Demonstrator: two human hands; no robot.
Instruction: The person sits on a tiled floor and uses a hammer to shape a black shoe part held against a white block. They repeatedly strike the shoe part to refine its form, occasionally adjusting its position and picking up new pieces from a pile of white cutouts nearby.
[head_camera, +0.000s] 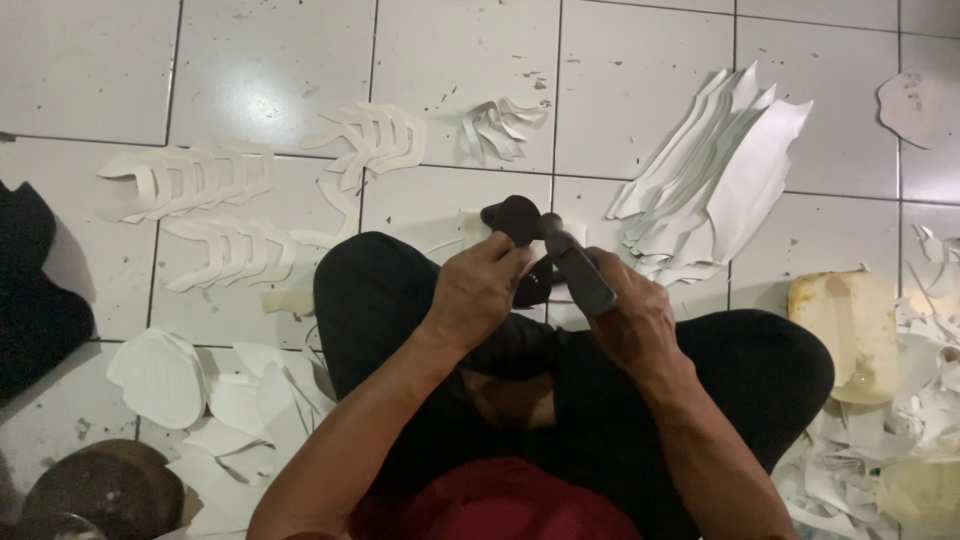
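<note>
White floor tiles (470, 60), scuffed and speckled, carry everything around the seated person, whose black-trousered knees (380, 290) serve as the landmark. Far beyond and to the right of the knees lies the largest stack, long white cut sheets (720, 170) fanned out. Beyond and left of the knees sit three rows of curved white strips (215, 215), with a small curled bundle (500, 125) farther off. Left of the knees, rounded white pieces (160, 375) overlap; right of them lie a yellowish foam block (845, 320) and a litter of offcuts (900, 440).

Just above the knees, the right hand (640, 320) is closed round the handles of dark scissors (575, 265), and the left hand (480, 290) pinches a small dark piece (515, 218) at the blades.

The fingertips sit very near the blades, so a slip could nick them. A loose pinch might let the piece twist and the cut wander.

That piece looks thin, black, rounded at its top, partly hidden by fingers and scissors.
</note>
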